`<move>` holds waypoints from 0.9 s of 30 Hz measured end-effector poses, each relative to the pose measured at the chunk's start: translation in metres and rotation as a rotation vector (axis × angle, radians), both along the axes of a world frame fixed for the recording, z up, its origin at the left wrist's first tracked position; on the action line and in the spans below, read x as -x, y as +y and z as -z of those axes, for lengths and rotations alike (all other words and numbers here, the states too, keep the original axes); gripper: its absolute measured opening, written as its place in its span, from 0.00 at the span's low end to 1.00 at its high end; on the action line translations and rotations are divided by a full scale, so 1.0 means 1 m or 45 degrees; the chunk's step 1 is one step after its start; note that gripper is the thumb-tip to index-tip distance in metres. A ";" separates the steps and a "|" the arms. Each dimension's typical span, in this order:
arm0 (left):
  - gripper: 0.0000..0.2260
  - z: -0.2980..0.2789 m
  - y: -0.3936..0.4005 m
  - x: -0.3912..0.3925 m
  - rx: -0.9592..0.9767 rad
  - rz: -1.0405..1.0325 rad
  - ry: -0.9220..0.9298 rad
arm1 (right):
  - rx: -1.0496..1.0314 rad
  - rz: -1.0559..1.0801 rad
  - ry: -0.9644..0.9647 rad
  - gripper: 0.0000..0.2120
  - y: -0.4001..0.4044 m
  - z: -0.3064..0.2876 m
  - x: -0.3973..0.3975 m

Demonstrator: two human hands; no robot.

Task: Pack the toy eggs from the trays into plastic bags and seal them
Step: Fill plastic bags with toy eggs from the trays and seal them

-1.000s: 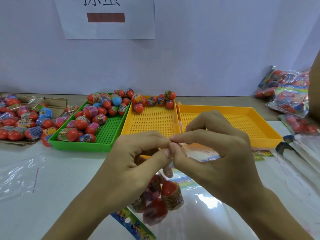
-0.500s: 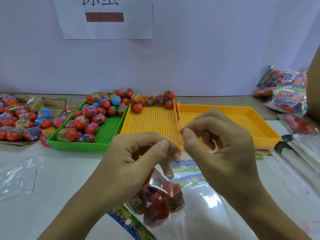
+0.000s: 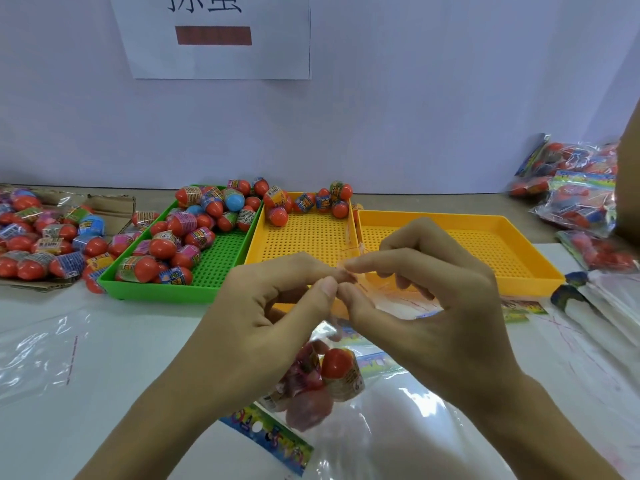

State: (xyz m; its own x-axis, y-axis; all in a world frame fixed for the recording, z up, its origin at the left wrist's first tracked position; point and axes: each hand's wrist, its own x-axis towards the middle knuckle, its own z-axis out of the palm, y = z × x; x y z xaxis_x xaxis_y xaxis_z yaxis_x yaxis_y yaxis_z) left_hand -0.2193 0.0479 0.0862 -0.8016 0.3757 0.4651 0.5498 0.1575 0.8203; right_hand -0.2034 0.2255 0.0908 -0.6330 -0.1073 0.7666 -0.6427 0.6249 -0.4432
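Clear film at the mouth of the bag (image 3: 332, 375) is pinched between thumb and forefinger of the left hand (image 3: 263, 320) and, touching it at 3 o'clock, between thumb and forefinger of the right hand (image 3: 433, 317). Both hands are clamped on the top edge, fingertips meeting. This grip probably aligns the two lips of the closure strip so that they can be pressed together; sealing looks to be the step in hand.

The bag hangs from the pinch point toward 6 o'clock, just above the bench (image 3: 131, 341). Its load of eggs (image 3: 322, 379) sits bunched at the bottom: red shells with printed wrap bands, one seen sharply, the others blurred behind film. A printed header card (image 3: 270, 441) lies on the bench below.

At 12 o'clock from the hands stand two yellow trays (image 3: 485, 247), the nearer one carrying a few eggs along its far edge. At 10 o'clock a green tray (image 3: 221, 265) holds many more. Filled bags (image 3: 575, 188) are stacked at 2 o'clock, kept apart from the loose stock.
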 end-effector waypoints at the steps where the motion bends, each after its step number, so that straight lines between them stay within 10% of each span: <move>1: 0.08 0.000 0.000 -0.001 0.023 0.006 0.013 | -0.017 0.008 0.007 0.07 0.000 0.001 0.000; 10: 0.10 -0.002 -0.004 -0.002 0.102 0.073 0.046 | 0.191 -0.208 -0.221 0.03 0.002 -0.001 0.000; 27: 0.08 -0.002 0.000 -0.003 0.089 0.004 0.000 | 0.093 0.242 0.206 0.04 0.003 0.006 0.003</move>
